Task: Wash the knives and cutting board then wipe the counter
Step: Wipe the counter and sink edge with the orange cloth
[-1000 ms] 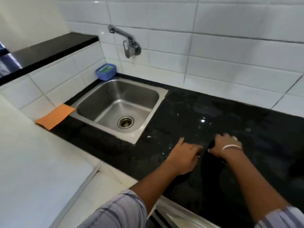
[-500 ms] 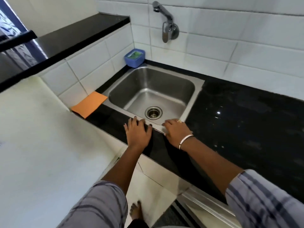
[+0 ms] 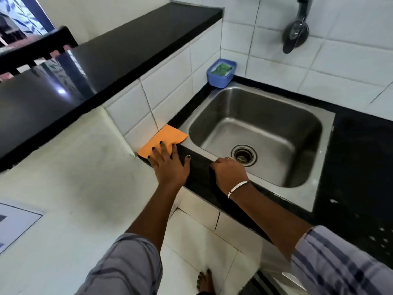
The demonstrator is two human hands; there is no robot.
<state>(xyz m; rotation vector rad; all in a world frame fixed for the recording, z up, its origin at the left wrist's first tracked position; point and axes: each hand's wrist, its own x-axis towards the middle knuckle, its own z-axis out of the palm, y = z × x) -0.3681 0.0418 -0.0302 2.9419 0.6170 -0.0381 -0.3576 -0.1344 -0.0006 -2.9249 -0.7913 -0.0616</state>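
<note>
An orange cloth [image 3: 162,139] lies flat on the black counter [image 3: 359,167] in the corner left of the steel sink [image 3: 319,167]. My left hand [image 3: 170,165] lies flat with spread fingers, and its fingertips touch the cloth's near edge. My right hand [image 3: 230,173], with a bangle on the wrist, rests knuckles-up on the narrow counter strip in front of the sink. Its fingers are bent under, so I cannot tell whether it holds anything. The sink is empty, with its drain [image 3: 244,155] open. No knife or cutting board is in view.
A blue soap dish [image 3: 221,73] with a green pad sits in the back left corner by the sink. The wall tap [image 3: 296,28] hangs above the basin. A raised black ledge [image 3: 127,45] runs along the left wall. Water drops speckle the counter at right.
Both hands slid left along the counter, from right of the sink to its front left corner. My left hand now reaches the orange cloth, and the view has swung left and down.
</note>
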